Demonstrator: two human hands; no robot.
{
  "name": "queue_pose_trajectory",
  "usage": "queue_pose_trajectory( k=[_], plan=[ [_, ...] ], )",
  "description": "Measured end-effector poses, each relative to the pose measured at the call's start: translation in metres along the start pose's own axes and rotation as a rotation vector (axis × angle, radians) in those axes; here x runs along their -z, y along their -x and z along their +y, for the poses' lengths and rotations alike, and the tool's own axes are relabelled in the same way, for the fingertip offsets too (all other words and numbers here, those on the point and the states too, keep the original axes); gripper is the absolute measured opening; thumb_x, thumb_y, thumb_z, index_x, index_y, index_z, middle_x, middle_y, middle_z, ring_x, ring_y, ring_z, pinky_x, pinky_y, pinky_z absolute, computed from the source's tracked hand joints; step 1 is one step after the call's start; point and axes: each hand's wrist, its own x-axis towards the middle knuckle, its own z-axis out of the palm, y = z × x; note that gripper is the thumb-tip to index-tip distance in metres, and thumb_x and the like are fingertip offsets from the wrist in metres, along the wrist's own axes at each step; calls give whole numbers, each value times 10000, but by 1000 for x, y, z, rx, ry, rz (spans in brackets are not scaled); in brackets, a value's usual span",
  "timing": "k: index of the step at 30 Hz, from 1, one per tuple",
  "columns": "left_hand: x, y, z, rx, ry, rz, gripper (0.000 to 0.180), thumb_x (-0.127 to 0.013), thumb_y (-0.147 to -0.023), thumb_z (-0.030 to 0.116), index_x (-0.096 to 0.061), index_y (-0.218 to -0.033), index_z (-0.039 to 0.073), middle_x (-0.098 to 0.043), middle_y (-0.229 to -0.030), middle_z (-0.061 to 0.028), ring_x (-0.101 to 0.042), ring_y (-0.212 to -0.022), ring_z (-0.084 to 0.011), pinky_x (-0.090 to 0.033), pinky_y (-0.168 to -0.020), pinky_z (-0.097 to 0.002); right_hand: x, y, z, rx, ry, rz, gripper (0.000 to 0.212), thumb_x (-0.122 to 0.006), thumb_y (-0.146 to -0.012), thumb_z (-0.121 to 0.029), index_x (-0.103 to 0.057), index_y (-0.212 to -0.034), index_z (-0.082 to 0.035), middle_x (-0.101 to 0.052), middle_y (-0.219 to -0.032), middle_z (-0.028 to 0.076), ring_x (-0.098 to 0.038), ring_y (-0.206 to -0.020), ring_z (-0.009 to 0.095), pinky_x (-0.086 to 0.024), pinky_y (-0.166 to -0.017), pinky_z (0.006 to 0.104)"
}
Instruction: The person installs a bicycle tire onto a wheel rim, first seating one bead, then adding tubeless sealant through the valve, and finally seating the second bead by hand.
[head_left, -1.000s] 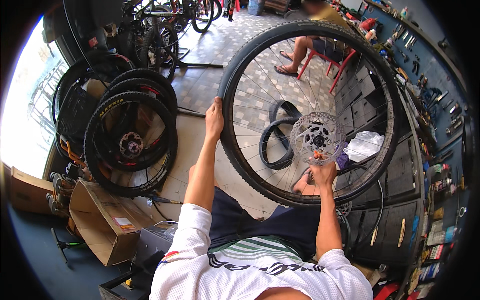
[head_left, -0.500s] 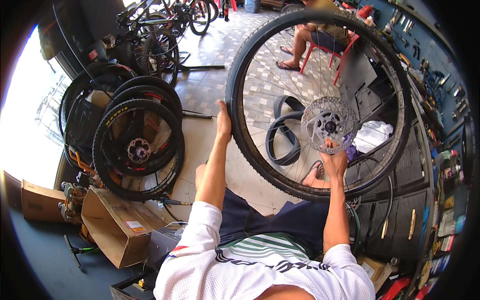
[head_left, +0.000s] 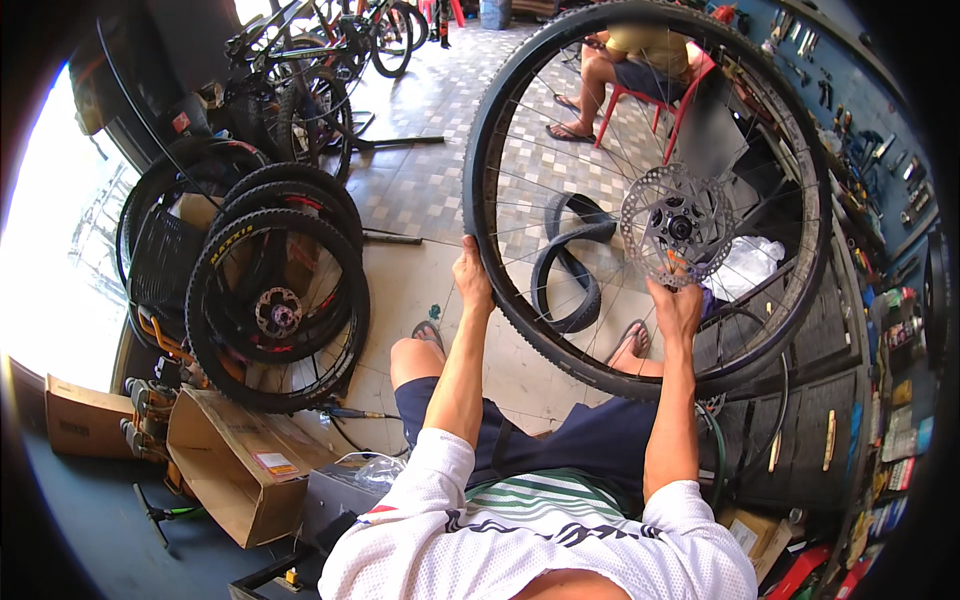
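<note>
Your left hand (head_left: 470, 275) is wrapped around the tyre on the left edge of the wheel (head_left: 500, 130), fingers curled over the tread, so it's gripping the rim side. Your right hand (head_left: 678, 305) is up at the hub, fingertips pinched on the lower edge of the brake disc (head_left: 675, 222); there's something small and orange right at the fingertips, can't tell what it is. The wheel is upright in front of you, held above your knees, filling the middle and right of the view.

Seen through the spokes, a loose inner tube (head_left: 572, 262) lies curled on the tiled floor (head_left: 420, 200), with a white plastic bag (head_left: 745, 265) to its right. Far behind, a person sits on a red chair (head_left: 690, 85). Off to your left, a stack of wheels (head_left: 275, 300) leans together, and nearer on that side sits an open cardboard box (head_left: 235, 465). Bikes (head_left: 320, 60) are parked far left, and a tool wall (head_left: 880, 150) runs along the right.
</note>
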Motion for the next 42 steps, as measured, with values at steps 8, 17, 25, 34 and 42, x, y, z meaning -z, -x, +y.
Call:
queue_pose_trajectory(
  k=[8,17,25,34,42],
  plan=[
    [-5,41,-23,214,229,45,804,-480,-907,812,-643,-1093,46,-659,-858,-50,-671,-752,-189,-578,-694,-336,-8,-3,-25,35,14,120,267,-748,-785,-299,-705,-898,-61,-663,-667,37,-612,-624,166,-442,-618,346],
    [-26,47,-2,147,220,89,675,-547,-955,704,-616,-914,34,-602,-705,-36,-604,-596,-161,-511,-540,-316,-15,-17,-20,23,-69,129,291,-740,-790,-334,-739,-896,-63,-680,-675,45,-622,-630,182,-446,-623,364],
    [-37,69,-3,269,458,-26,733,-560,-918,727,-591,-1148,32,-636,-910,-75,-654,-755,-241,-592,-762,-439,-17,-22,-24,82,-106,240,338,-731,-790,-350,-760,-934,-45,-687,-677,83,-624,-625,220,-462,-644,389],
    [-38,82,-25,275,415,-32,602,-610,-953,620,-590,-1073,31,-652,-824,-82,-681,-725,-245,-588,-713,-398,-11,-34,-33,-39,-36,188,362,-730,-773,-349,-778,-966,-47,-732,-760,112,-688,-712,262,-493,-695,399],
    [-28,99,-69,527,496,-164,650,-570,-993,602,-553,-1340,52,-674,-1213,-94,-676,-1042,-259,-574,-873,-433,-14,-41,-23,35,69,179,366,-783,-728,-399,-772,-1001,-156,-748,-809,90,-721,-779,266,-523,-717,391]
  ],
)
